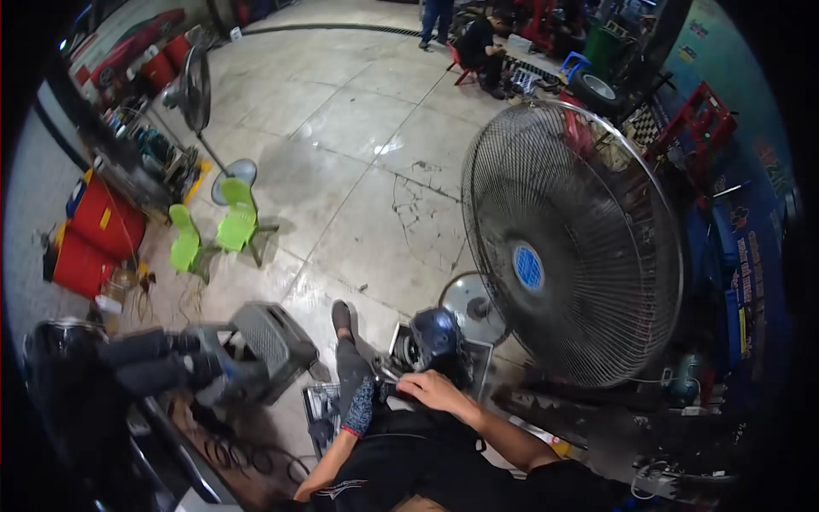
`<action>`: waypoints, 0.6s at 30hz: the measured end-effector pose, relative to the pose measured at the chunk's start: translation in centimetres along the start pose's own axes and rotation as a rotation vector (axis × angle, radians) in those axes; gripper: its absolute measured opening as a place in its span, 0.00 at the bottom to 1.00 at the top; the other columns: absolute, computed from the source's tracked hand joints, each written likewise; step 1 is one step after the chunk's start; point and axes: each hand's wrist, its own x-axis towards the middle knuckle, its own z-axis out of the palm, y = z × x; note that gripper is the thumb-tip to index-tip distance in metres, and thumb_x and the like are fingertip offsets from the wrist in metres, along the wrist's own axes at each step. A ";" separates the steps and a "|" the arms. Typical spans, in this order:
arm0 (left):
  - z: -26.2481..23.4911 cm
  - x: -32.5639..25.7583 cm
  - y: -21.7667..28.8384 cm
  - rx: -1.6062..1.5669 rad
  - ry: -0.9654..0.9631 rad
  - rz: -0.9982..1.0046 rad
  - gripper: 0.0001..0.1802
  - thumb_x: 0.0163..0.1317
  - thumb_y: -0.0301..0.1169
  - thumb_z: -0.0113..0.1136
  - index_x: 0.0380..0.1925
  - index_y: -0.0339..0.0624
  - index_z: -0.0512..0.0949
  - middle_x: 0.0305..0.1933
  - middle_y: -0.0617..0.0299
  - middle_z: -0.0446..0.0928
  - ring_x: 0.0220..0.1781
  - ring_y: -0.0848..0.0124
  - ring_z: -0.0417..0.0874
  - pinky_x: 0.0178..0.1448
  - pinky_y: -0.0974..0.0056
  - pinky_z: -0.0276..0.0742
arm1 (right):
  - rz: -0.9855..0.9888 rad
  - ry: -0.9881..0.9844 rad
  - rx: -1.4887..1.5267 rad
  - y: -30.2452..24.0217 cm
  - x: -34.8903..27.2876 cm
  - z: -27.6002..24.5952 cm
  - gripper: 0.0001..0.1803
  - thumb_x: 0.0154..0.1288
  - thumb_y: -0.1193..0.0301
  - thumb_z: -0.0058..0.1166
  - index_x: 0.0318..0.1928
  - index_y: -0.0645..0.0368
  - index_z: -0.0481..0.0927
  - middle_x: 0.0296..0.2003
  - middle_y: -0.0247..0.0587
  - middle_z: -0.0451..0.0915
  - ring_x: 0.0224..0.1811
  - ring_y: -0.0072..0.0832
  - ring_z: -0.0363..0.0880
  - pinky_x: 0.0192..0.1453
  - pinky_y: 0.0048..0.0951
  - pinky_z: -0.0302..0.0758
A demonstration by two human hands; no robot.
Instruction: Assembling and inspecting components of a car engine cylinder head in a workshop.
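My left hand (pixel 359 410), in a blue-and-grey knitted glove with a red cuff, is low in front of my body. Its fingers are hidden against dark clothing and parts. Just to its right is my bare right hand (pixel 437 394), its fingers curled together over a small dark piece I cannot make out. Beyond the right hand stands a machine part with a rounded dark blue housing (pixel 435 333), in or on a metal tray (pixel 482 363). Left of the gloved hand, a tray of metal pieces (pixel 320 410) is partly visible.
A large black stand fan (pixel 580 243) looms close on the right. At my left is a grey plastic step stool (pixel 273 346). Green chairs (pixel 238 220), a second fan (pixel 196 90) and red drums (pixel 98 235) stand farther left. A seated person (pixel 482 51) is at the back.
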 end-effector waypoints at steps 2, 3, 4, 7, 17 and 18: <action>-7.5 7.0 -4.2 0.471 0.071 0.249 0.17 0.70 0.31 0.34 0.48 0.33 0.71 0.49 0.47 0.72 0.50 0.59 0.73 0.57 0.60 0.67 | 0.004 0.016 0.097 -0.3 5.7 0.4 0.16 0.67 0.60 0.43 0.37 0.60 0.78 0.29 0.51 0.78 0.33 0.45 0.79 0.37 0.37 0.72; -4.9 8.1 2.8 0.975 0.155 0.907 0.14 0.67 0.28 0.36 0.42 0.34 0.73 0.43 0.49 0.73 0.44 0.59 0.73 0.52 0.57 0.68 | 0.091 0.051 0.076 0.8 8.0 0.3 0.17 0.67 0.60 0.42 0.37 0.60 0.78 0.28 0.49 0.78 0.33 0.43 0.79 0.38 0.36 0.72; -3.3 9.2 9.7 1.102 0.103 0.788 0.13 0.63 0.27 0.38 0.42 0.36 0.72 0.40 0.47 0.72 0.43 0.54 0.74 0.49 0.55 0.69 | 0.154 0.074 0.062 1.7 11.2 -0.1 0.18 0.68 0.59 0.41 0.37 0.60 0.78 0.28 0.48 0.79 0.32 0.41 0.79 0.38 0.35 0.72; -10.1 16.0 16.9 1.244 -0.040 0.769 0.11 0.61 0.27 0.41 0.40 0.38 0.71 0.37 0.44 0.72 0.39 0.52 0.76 0.40 0.52 0.71 | 0.237 0.099 0.153 1.0 20.5 0.4 0.19 0.69 0.59 0.37 0.39 0.58 0.78 0.33 0.44 0.80 0.37 0.35 0.79 0.43 0.31 0.72; -13.5 35.4 40.7 1.409 -0.357 0.940 0.02 0.52 0.24 0.50 0.27 0.39 0.68 0.14 0.50 0.68 0.18 0.54 0.74 0.21 0.54 0.66 | 0.281 0.649 0.051 -3.3 41.8 -15.0 0.21 0.66 0.57 0.45 0.25 0.61 0.76 0.20 0.49 0.76 0.25 0.41 0.78 0.26 0.36 0.71; -12.6 36.4 41.7 1.628 -0.459 1.081 0.02 0.49 0.25 0.51 0.24 0.41 0.69 0.14 0.52 0.68 0.17 0.55 0.74 0.20 0.56 0.66 | 0.239 0.724 -0.077 -2.9 43.4 -17.3 0.21 0.66 0.57 0.45 0.23 0.62 0.74 0.18 0.49 0.75 0.23 0.44 0.76 0.25 0.38 0.69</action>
